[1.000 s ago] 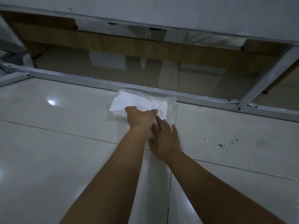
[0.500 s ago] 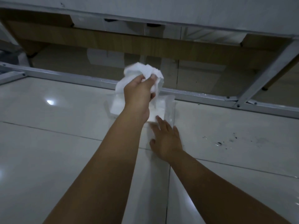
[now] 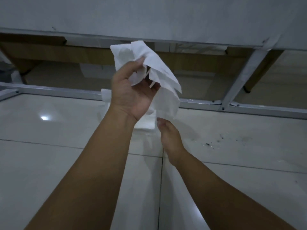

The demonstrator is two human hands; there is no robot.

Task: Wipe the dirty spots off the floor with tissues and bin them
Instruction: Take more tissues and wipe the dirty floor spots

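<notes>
I've lifted the tissue (image 3: 154, 63) clear; my left hand (image 3: 132, 95) is closed loosely round it. My right hand (image 3: 169, 136) pins the pack (image 3: 146, 124), fingers curled. Spots (image 3: 214, 141) lie right of both, nearer my right hand.

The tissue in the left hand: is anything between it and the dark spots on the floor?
Nothing visible blocks it. The tissue hangs in the left hand, raised; the dark spots lie on bare floor tile, right of the right hand.
</notes>
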